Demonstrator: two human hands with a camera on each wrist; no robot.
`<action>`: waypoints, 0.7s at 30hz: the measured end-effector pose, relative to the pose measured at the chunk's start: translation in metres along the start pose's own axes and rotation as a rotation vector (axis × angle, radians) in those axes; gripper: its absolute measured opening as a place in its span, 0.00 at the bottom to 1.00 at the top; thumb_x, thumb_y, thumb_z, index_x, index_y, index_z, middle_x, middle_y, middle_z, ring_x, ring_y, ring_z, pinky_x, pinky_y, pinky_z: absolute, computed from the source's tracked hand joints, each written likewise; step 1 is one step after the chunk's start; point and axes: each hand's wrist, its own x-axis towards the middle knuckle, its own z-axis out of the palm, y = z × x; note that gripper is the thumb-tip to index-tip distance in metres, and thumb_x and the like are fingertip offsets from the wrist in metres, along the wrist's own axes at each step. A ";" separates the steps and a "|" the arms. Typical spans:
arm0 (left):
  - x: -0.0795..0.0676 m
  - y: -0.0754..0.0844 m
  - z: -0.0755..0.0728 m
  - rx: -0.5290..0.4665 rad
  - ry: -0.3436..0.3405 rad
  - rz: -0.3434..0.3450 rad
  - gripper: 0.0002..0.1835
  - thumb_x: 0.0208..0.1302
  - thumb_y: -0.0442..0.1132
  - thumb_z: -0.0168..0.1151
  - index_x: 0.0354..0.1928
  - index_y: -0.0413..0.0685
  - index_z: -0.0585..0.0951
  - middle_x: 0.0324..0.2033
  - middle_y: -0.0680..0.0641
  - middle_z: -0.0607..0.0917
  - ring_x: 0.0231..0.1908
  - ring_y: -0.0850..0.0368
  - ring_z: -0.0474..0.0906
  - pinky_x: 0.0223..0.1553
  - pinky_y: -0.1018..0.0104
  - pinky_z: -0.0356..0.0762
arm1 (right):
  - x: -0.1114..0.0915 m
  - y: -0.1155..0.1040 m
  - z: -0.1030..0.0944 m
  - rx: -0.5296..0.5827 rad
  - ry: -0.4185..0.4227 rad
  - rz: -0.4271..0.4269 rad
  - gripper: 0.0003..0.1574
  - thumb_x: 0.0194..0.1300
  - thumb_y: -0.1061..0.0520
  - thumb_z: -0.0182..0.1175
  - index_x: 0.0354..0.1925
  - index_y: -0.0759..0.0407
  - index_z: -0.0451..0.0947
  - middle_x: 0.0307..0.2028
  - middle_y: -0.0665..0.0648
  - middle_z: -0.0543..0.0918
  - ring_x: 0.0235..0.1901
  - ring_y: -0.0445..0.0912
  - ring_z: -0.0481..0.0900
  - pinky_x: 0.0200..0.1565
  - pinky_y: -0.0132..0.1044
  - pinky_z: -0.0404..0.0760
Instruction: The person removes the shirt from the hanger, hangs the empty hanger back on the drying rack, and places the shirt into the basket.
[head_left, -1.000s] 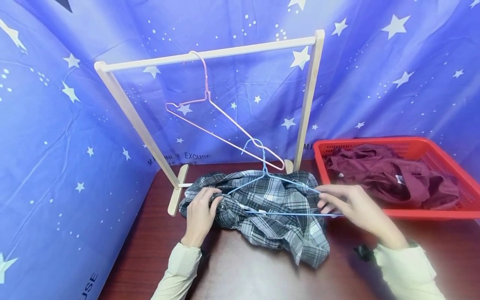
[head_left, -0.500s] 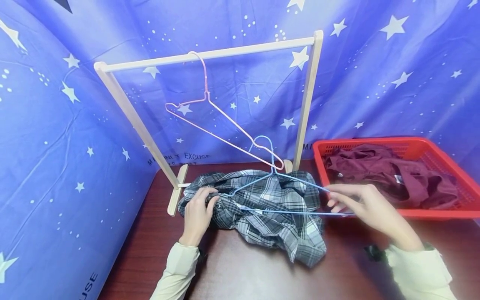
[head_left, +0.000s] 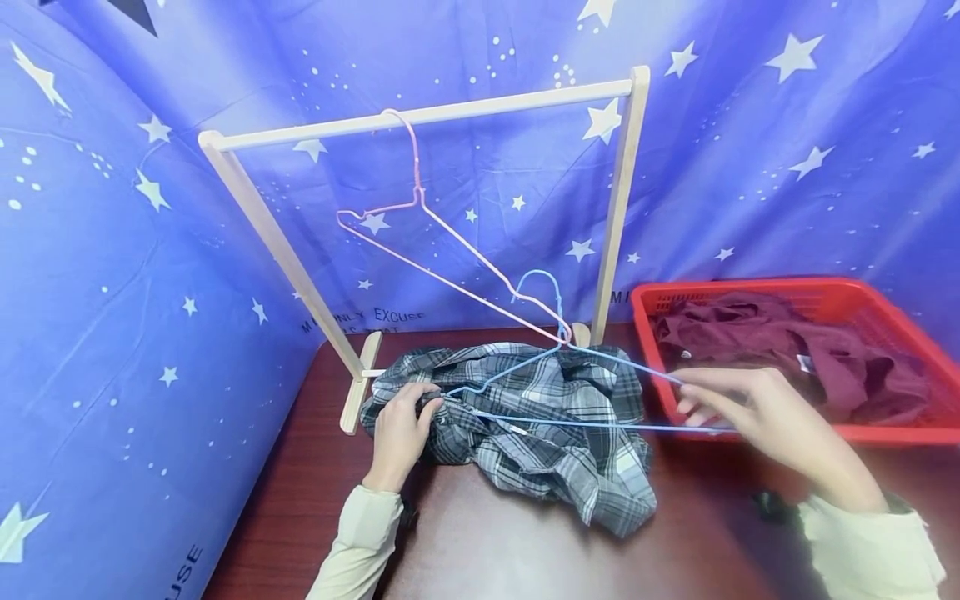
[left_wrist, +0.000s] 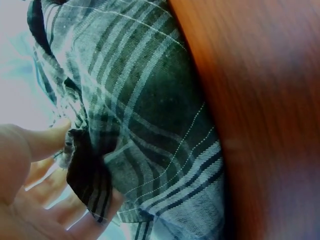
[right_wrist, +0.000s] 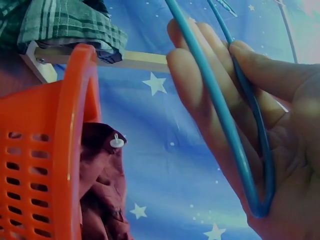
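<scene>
A grey and black plaid shirt lies bunched on the table. My left hand pinches a folded edge of the shirt at its left side; in the left wrist view the cloth is caught under the thumb. My right hand holds the right end of a blue wire hanger, thumb on the upper wire. In the right wrist view the bent end of the hanger lies across the palm. The hanger's left end is hidden in the shirt beside my left fingers, and its hook points up.
Behind the shirt stands a wooden rack with a pink hanger on its bar, whose lower right corner overlaps the blue hanger's neck in the head view. A red basket holding a maroon garment sits at the right, close to my right hand.
My right hand has moved to the right, drawing the blue hanger along, so its hook now stands farther right. The left hand keeps its pinch on the shirt, nearly still.
</scene>
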 end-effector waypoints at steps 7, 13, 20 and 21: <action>-0.001 0.000 0.002 -0.007 -0.002 -0.011 0.07 0.61 0.42 0.70 0.41 0.55 0.87 0.42 0.53 0.88 0.46 0.50 0.85 0.43 0.49 0.80 | -0.003 0.001 -0.008 0.013 0.001 0.025 0.20 0.63 0.70 0.62 0.54 0.65 0.81 0.29 0.51 0.88 0.26 0.37 0.87 0.31 0.26 0.82; -0.002 -0.006 -0.001 -0.016 -0.013 0.001 0.09 0.58 0.43 0.73 0.41 0.55 0.87 0.40 0.53 0.88 0.44 0.53 0.85 0.44 0.51 0.80 | -0.003 0.000 -0.010 0.002 0.004 0.047 0.20 0.64 0.68 0.62 0.55 0.64 0.81 0.29 0.49 0.88 0.27 0.37 0.87 0.33 0.24 0.81; 0.003 -0.011 -0.013 -0.097 -0.037 -0.019 0.18 0.52 0.49 0.76 0.44 0.52 0.87 0.39 0.50 0.87 0.40 0.53 0.85 0.45 0.53 0.79 | -0.004 0.000 -0.010 0.016 -0.005 0.058 0.20 0.65 0.69 0.62 0.55 0.64 0.80 0.29 0.51 0.89 0.27 0.37 0.87 0.33 0.24 0.81; 0.004 -0.013 -0.016 -0.109 -0.038 -0.024 0.19 0.52 0.49 0.77 0.45 0.51 0.86 0.39 0.49 0.87 0.41 0.53 0.85 0.45 0.53 0.79 | -0.004 0.000 -0.010 0.012 -0.006 0.059 0.20 0.65 0.68 0.62 0.56 0.63 0.80 0.29 0.51 0.89 0.27 0.37 0.87 0.33 0.23 0.81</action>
